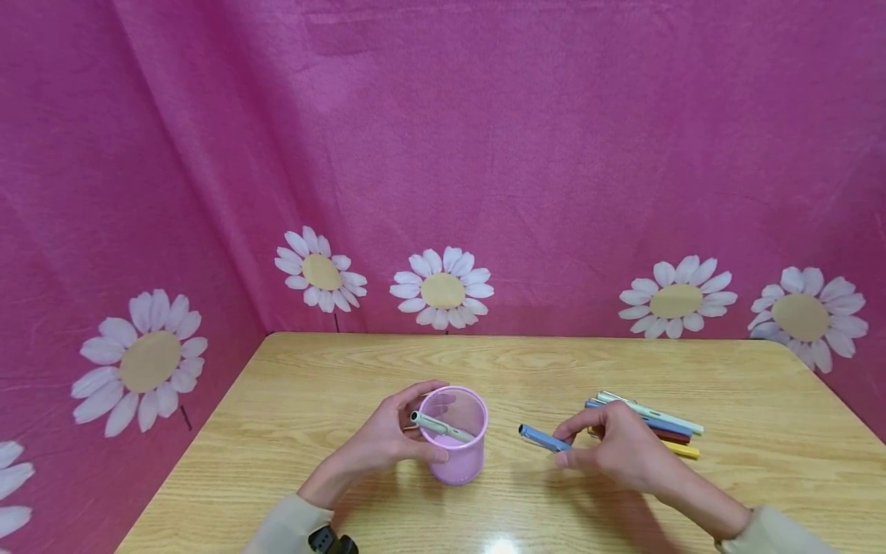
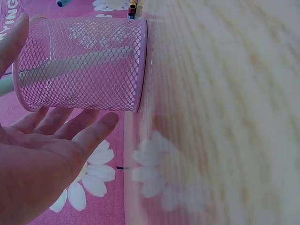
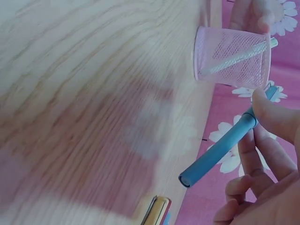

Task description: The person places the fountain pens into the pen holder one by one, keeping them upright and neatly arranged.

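Observation:
A pink mesh pen cup (image 1: pixel 462 464) stands upright on the table, and my left hand (image 1: pixel 379 440) holds it from the left, thumb at the front and fingers around the back. In the left wrist view, that hand's fingers (image 2: pixel 77 129) lie along the cup's side. A pale green pen (image 1: pixel 438 425) leans inside with its capped end over the rim. To the right of the cup, my right hand (image 1: pixel 619 452) pinches a blue pen (image 1: pixel 542 438) between thumb and fingers. The right wrist view shows this blue pen (image 3: pixel 218 150) held tilted, above the tabletop.
Behind and under the right hand lies a bunch of pens: a pale green one (image 1: pixel 667 417), a blue one (image 1: pixel 670 425), a dark red one (image 1: pixel 677 436) and a yellow one (image 1: pixel 684 450). A pink flowered cloth (image 1: pixel 554 192) hangs along the wooden table's (image 1: pixel 311 377) back and left edges.

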### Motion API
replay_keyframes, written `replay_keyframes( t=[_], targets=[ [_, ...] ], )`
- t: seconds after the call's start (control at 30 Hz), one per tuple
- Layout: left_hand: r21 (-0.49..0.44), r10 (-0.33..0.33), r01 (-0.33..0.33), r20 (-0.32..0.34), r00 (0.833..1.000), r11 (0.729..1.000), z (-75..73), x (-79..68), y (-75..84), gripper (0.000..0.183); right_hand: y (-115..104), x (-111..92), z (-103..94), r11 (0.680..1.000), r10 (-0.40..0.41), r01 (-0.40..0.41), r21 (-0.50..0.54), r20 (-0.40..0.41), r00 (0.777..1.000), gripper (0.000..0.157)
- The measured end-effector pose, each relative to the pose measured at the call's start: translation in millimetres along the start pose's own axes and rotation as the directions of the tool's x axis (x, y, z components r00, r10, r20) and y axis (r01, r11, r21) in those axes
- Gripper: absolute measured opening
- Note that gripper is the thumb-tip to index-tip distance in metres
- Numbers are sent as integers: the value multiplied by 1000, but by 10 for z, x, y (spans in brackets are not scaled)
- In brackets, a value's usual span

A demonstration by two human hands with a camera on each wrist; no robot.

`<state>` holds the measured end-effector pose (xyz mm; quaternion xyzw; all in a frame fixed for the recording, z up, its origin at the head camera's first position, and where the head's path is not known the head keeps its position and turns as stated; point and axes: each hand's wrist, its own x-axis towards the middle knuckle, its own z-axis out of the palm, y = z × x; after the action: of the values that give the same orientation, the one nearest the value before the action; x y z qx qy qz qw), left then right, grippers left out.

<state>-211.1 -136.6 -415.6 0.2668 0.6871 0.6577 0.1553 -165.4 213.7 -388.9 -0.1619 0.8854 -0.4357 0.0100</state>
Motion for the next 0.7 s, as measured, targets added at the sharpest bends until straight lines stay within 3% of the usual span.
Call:
replay_keyframes(
  t=[0.27, 0.7],
  targets=[
    [-16, -5, 5, 1, 1000, 1000, 5, 4, -2, 86, -134, 75, 7, 995, 43, -44, 92, 9, 999, 20],
    [-9, -7, 7, 0, 1000, 1000, -10, 8, -8, 88, -466, 254, 9, 989, 78, -73, 129, -30, 997, 22]
  ],
)
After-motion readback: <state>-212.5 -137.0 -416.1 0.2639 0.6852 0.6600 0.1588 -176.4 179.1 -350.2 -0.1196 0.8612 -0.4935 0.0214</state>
